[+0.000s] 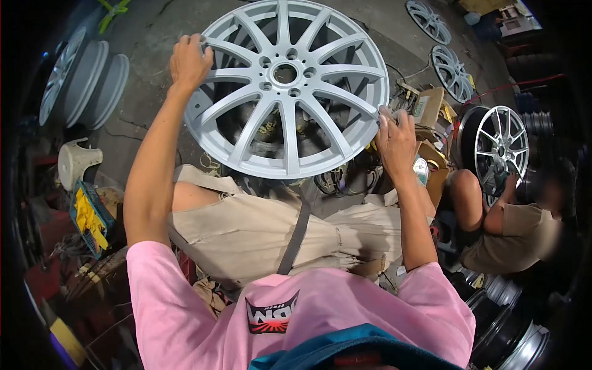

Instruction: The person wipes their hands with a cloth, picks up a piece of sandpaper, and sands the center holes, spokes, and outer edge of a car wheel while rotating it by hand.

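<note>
A large silver-grey multi-spoke wheel rim [288,140] lies face up in front of my lap, its round centre hole and ring of bolt holes showing. At the rim's upper left edge is my left hand [190,60], its fingers bent over the lip. My right hand [396,137] grips the lip at the lower right, the fingers curled onto the edge. Beige cloth [259,231] covers my legs below the rim.
Upright rims [86,86] stand at the left, near a white stool [79,163] and a teal basket [92,219] with yellow gloves. At the right a co-worker [512,228] sits by another rim [501,145]. Cardboard boxes [427,108] and cables lie beside my right hand.
</note>
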`<state>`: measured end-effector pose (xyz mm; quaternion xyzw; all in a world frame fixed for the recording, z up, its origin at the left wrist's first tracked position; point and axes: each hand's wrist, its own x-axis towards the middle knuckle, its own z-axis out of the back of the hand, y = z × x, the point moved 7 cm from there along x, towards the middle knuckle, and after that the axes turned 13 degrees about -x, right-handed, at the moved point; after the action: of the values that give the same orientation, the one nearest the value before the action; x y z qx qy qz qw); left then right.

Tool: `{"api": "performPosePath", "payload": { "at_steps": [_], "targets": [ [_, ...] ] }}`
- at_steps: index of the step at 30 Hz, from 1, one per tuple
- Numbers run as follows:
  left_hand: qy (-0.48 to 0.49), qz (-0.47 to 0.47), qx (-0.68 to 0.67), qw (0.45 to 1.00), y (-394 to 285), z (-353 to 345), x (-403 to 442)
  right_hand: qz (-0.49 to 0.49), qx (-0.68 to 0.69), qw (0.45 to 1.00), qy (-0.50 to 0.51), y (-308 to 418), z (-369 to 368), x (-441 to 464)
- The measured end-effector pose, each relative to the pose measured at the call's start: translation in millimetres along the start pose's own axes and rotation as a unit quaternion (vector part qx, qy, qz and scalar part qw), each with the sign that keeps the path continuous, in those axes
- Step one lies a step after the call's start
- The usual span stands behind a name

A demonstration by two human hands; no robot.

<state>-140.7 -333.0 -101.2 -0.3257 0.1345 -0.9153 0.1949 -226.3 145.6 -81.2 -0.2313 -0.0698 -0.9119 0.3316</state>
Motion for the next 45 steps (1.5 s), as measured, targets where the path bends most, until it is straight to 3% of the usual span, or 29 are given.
{"api": "performPosePath", "payload": {
  "at_steps": [1,3,4,6,11,14,16,20,22,24,26,30,32,34,35,36,38,40,43,44,45],
  "targets": [
    [0.000,-0.001,0.004,1.000,-7,5,-1,0.023,-0.011,1.000,-0.003,-1,-7,-2],
    [0.142,-0.032,-0.068,0.987,-27,-11,-6,0.031,-0.028,0.999,-0.010,-15,-24,22],
    [0.145,-0.037,-0.067,0.986,-40,-11,-9,0.041,-0.051,0.998,-0.020,-20,-30,33],
    [0.269,0.027,-0.038,0.962,-49,-26,-20,0.038,-0.055,0.998,-0.021,-23,-36,50],
    [0.283,-0.032,-0.063,0.956,-58,-25,-28,0.028,-0.027,0.999,-0.005,-10,-17,-1],
    [0.289,-0.083,-0.088,0.950,-82,-27,-34,0.029,-0.044,0.999,-0.015,-11,-19,9],
    [0.310,-0.068,-0.059,0.946,-97,-25,-37,0.036,-0.055,0.998,-0.019,-27,-33,41],
    [0.265,-0.088,-0.083,0.957,-93,-17,-36,0.126,-0.047,0.991,0.014,-33,-36,60],
    [0.294,-0.030,-0.063,0.953,-76,-14,-28,0.212,0.027,0.974,0.073,-28,-32,34],
    [0.302,-0.021,-0.051,0.952,-65,-19,-29,0.202,0.070,0.969,0.124,-24,-21,34],
    [0.240,-0.089,-0.057,0.965,-70,-16,-26,0.299,0.006,0.948,0.108,-28,-33,58],
    [0.243,-0.106,-0.064,0.962,-69,-8,-31,0.356,-0.058,0.925,0.118,-19,-49,91],
    [0.256,-0.060,-0.052,0.963,-55,-5,-34,0.361,-0.042,0.916,0.170,-20,-48,75],
    [0.274,-0.022,-0.039,0.961,-50,-3,-34,0.309,0.079,0.915,0.249,-26,-48,67],
    [0.299,-0.016,-0.018,0.954,-52,-6,-34,0.291,0.057,0.914,0.276,-23,-43,73],
    [0.324,-0.013,0.004,0.946,-53,-9,-34,0.288,0.058,0.916,0.275,-23,-51,77],
    [0.309,-0.039,-0.007,0.950,-61,-11,-37,0.287,0.011,0.947,0.143,-23,-55,97],
    [0.287,-0.057,-0.015,0.956,-58,-7,-34,0.294,0.024,0.944,0.151,-23,-63,91],
    [0.312,-0.033,-0.066,0.947,-53,-8,-35,0.250,0.103,0.921,0.280,-27,-61,75],
    [0.314,-0.038,-0.069,0.946,-57,-11,-35,0.244,0.101,0.923,0.281,-35,-61,79],
    [0.319,-0.036,-0.055,0.945,-58,-13,-34,0.162,0.178,0.899,0.366,-46,-75,86]
  ]
}}
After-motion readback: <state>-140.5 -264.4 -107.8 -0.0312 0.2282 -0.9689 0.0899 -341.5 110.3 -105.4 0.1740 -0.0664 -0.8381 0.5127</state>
